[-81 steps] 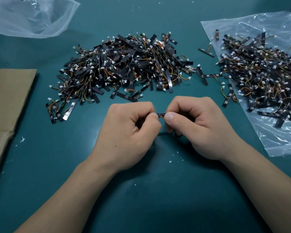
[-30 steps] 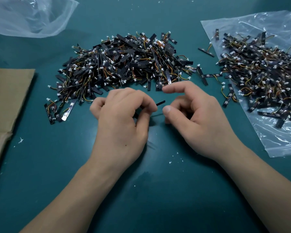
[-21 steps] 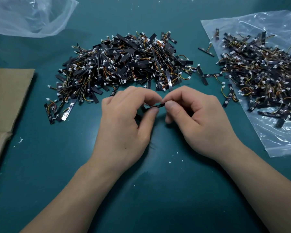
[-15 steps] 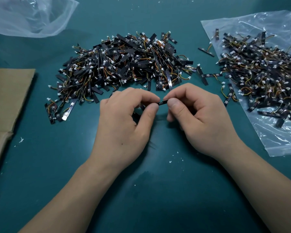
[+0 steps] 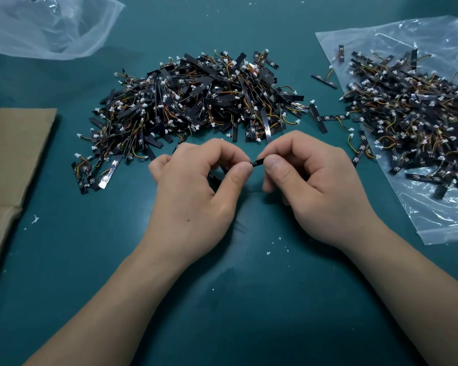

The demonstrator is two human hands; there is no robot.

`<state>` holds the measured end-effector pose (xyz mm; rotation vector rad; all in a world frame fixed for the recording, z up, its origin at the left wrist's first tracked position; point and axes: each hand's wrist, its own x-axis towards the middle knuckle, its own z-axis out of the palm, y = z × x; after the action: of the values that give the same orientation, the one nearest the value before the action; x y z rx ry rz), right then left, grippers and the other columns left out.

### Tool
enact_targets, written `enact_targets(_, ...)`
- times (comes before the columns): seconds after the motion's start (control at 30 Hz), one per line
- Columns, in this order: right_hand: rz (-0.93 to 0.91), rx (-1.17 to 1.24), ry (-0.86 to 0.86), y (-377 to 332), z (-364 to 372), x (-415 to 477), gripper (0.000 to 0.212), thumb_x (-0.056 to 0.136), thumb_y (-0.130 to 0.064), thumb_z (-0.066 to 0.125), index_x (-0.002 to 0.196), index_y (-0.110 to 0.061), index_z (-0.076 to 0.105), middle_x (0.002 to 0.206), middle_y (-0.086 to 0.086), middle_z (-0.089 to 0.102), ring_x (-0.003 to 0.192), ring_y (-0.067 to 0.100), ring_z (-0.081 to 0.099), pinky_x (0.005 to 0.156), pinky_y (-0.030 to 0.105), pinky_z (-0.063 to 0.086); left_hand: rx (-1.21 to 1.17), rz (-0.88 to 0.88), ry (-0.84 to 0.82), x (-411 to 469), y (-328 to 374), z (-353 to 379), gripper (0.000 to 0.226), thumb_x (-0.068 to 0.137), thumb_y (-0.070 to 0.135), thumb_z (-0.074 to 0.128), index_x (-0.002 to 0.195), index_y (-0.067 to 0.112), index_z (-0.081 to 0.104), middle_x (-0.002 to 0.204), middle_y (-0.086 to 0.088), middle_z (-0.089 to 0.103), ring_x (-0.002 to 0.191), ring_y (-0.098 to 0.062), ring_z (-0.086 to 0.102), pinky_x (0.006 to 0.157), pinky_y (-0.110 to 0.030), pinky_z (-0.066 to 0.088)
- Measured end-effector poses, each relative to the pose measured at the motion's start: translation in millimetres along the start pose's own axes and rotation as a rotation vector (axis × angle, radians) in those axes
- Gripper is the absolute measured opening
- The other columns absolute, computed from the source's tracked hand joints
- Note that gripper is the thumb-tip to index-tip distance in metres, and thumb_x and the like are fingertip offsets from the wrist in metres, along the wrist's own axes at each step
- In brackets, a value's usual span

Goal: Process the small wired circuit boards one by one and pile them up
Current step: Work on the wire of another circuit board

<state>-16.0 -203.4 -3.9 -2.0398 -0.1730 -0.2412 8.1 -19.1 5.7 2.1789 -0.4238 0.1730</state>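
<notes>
Both hands, left [image 5: 196,191] and right [image 5: 317,186], pinch one circuit board [image 5: 257,163].

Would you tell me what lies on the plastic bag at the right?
A heap of wired boards lies on the bag. The heap hides whatever may be beneath it.
</notes>
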Motion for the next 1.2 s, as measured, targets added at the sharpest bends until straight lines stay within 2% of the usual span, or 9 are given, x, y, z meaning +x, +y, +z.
enact_targets(0.17, -0.002, -0.001, -0.005, -1.2, -0.4, -0.1, 0.009, 0.102, -0.019, 0.058, 0.099, -0.022, 0.065, 0.070, -0.009, 0.069, 0.056, 0.010, 0.061, 0.058, 0.013, 0.042, -0.012, -0.003, 0.012, 0.4, -0.2, -0.4, 0.008, 0.092, 0.040, 0.064, 0.084, 0.040, 0.063, 0.093, 0.042, 0.060, 0.093, 0.007, 0.055, 0.097, -0.039, 0.036)
enact_targets(0.43, 0.012, -0.004, -0.006, -3.2, 0.6, -2.4, 0.006, 0.100, -0.024, 0.061, 0.095, -0.025, 0.065, 0.070, -0.006, 0.069, 0.055, 0.015, 0.059, 0.056, 0.021, 0.045, 0.032, 0.008, 0.011, -1.0, 2.0, -2.3, 0.014, 0.093, 0.039, 0.063, 0.081, 0.045, 0.060, 0.097, 0.033, 0.063, 0.092, 0.002, 0.058, 0.099, -0.021, 0.023)
enact_targets(0.53, 0.027, -0.021, 0.006, -4.9, 1.4, -3.3, 0.008, 0.098, -0.027, 0.063, 0.091, -0.026, 0.066, 0.070, -0.003, 0.069, 0.056, 0.018, 0.059, 0.055, 0.032, 0.049, 0.026, 0.010, 0.025, -1.8, 3.1, -3.3, 0.013, 0.092, 0.039, 0.064, 0.080, 0.045, 0.062, 0.092, 0.040, 0.062, 0.091, 0.003, 0.058, 0.101, -0.037, 0.035)
enact_targets(0.63, 0.054, -0.033, 0.039, -7.1, 3.3, -3.6, 0.009, 0.097, -0.026, 0.064, 0.089, -0.024, 0.067, 0.069, -0.002, 0.067, 0.059, 0.023, 0.060, 0.058, 0.039, 0.051, -0.005, 0.009, 0.031, -4.1, 3.9, -3.9, 0.010, 0.090, 0.042, 0.066, 0.081, 0.045, 0.066, 0.093, 0.038, 0.064, 0.090, 0.000, 0.062, 0.093, -0.059, 0.045)
enact_targets(0.87, 0.036, -0.085, -0.002, -1.9, -2.2, -8.3, 0.009, 0.097, -0.031, 0.061, 0.090, -0.026, 0.064, 0.069, -0.004, 0.067, 0.058, 0.018, 0.059, 0.060, 0.039, 0.050, -0.001, 0.072, 0.047, -6.1, 5.4, 2.5, 0.007, 0.090, 0.041, 0.065, 0.084, 0.039, 0.066, 0.089, 0.031, 0.065, 0.082, -0.001, 0.063, 0.087, -0.063, 0.047)
enact_targets(1.0, 0.021, -0.057, -0.006, 0.2, -1.9, -6.5, 0.011, 0.099, -0.026, 0.062, 0.089, -0.024, 0.064, 0.068, -0.001, 0.067, 0.062, 0.026, 0.063, 0.064, 0.041, 0.051, 0.015, 0.100, 0.035, -6.4, 3.9, 6.0, 0.007, 0.091, 0.038, 0.065, 0.086, 0.035, 0.067, 0.089, 0.029, 0.066, 0.082, 0.001, 0.064, 0.092, -0.056, 0.049)
enact_targets(1.07, 0.005, -0.068, -0.016, 0.5, -0.6, -5.1, 0.011, 0.100, -0.025, 0.062, 0.089, -0.024, 0.064, 0.068, -0.001, 0.067, 0.062, 0.025, 0.062, 0.064, 0.041, 0.050, 0.006, 0.105, 0.044, -6.4, 0.8, 7.4, 0.007, 0.091, 0.036, 0.066, 0.086, 0.032, 0.068, 0.087, 0.024, 0.068, 0.081, -0.002, 0.065, 0.091, -0.036, 0.050)
enact_targets(1.13, -0.007, -0.071, -0.013, 1.5, 0.5, -4.1, 0.011, 0.100, -0.025, 0.061, 0.089, -0.024, 0.064, 0.067, -0.001, 0.068, 0.063, 0.024, 0.062, 0.064, 0.040, 0.051, 0.004, 0.100, 0.039, -5.1, -1.1, 7.6, 0.006, 0.091, 0.033, 0.066, 0.087, 0.031, 0.070, 0.084, 0.022, 0.068, 0.080, -0.004, 0.066, 0.079, -0.014, 0.045)
enact_targets(1.2, -0.004, -0.070, -0.009, 1.4, 0.8, -4.0, 0.010, 0.099, -0.026, 0.061, 0.090, -0.024, 0.064, 0.067, -0.003, 0.068, 0.063, 0.021, 0.063, 0.065, 0.039, 0.052, 0.002, 0.097, 0.024, -5.5, -1.3, 7.1, 0.009, 0.092, 0.032, 0.064, 0.089, 0.033, 0.072, 0.083, 0.024, 0.069, 0.079, -0.003, 0.067, 0.081, -0.018, 0.047)
